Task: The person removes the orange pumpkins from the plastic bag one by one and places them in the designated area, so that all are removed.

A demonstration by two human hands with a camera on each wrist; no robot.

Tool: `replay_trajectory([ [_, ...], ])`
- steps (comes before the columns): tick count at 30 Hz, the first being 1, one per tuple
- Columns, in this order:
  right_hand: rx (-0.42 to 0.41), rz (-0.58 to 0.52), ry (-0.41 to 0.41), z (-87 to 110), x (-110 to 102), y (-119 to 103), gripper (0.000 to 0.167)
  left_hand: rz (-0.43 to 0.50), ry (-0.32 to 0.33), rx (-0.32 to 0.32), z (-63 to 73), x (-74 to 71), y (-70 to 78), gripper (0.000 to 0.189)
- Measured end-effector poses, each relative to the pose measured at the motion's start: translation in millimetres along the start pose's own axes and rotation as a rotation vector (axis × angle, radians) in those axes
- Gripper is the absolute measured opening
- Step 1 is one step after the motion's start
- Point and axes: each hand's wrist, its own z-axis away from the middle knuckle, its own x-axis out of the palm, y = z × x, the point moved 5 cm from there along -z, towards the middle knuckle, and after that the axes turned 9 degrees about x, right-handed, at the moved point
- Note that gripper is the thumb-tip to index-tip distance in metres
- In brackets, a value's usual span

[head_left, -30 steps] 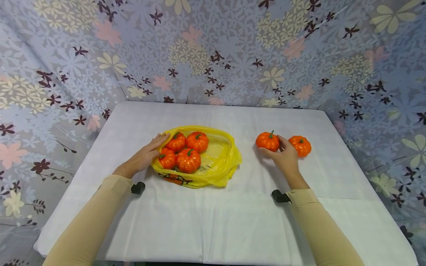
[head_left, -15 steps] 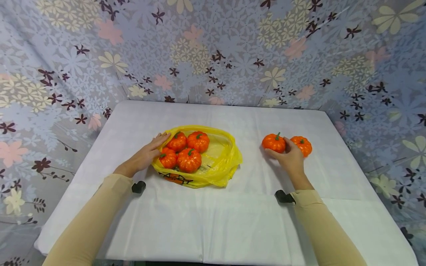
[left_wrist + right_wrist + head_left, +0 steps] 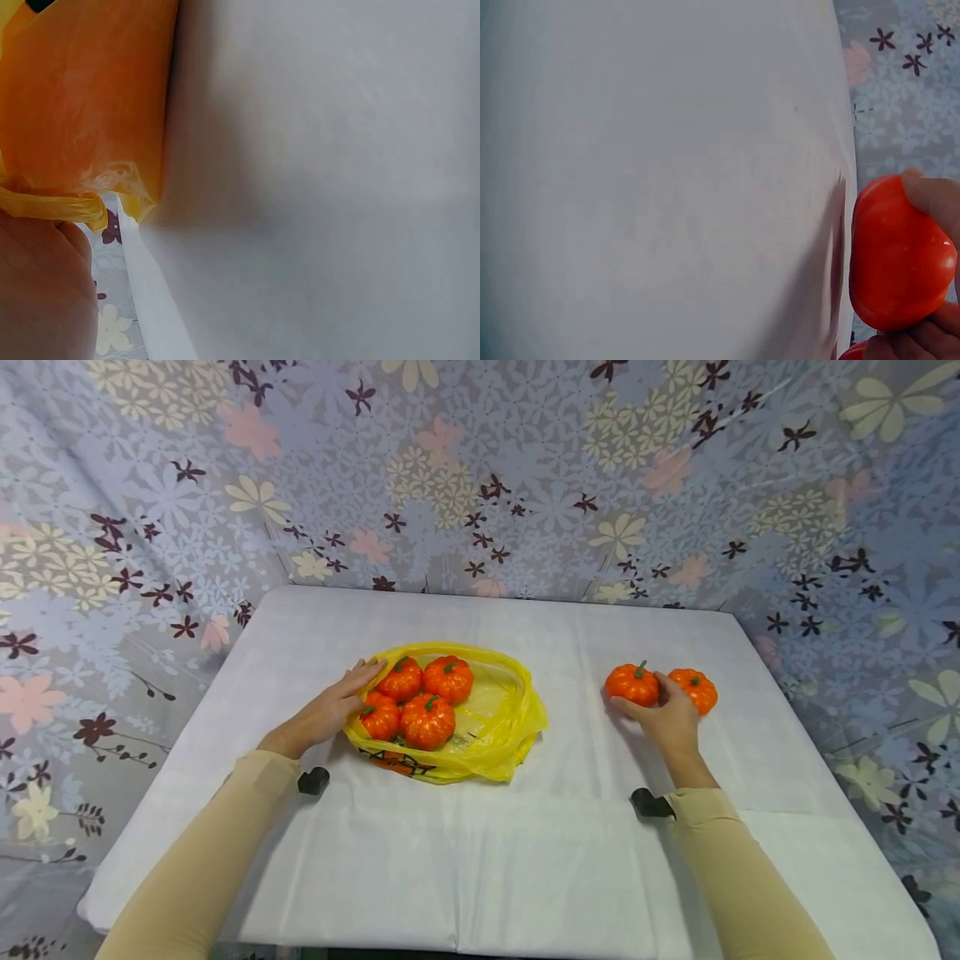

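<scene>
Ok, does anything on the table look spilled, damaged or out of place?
Nothing stands out as spilled or damaged. The bag is crumpled along its right side, but that looks ordinary for thin plastic. Four pumpkins sit in it; the held pumpkin, in the right hand, and the rightmost pumpkin are outside it.

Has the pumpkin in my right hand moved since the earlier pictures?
Yes. In the head view, the held pumpkin has shifted right, away from the yellow bag and toward the right edge of the white table.
</scene>
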Motion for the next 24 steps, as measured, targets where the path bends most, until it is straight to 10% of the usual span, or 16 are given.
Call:
replay_trajectory([
  [24, 0.039, 0.043, -0.060, -4.0, 2.8, 2.0, 0.109, 0.008, -0.004, -0.017, 0.1, -0.9, 1.7, 0.069],
])
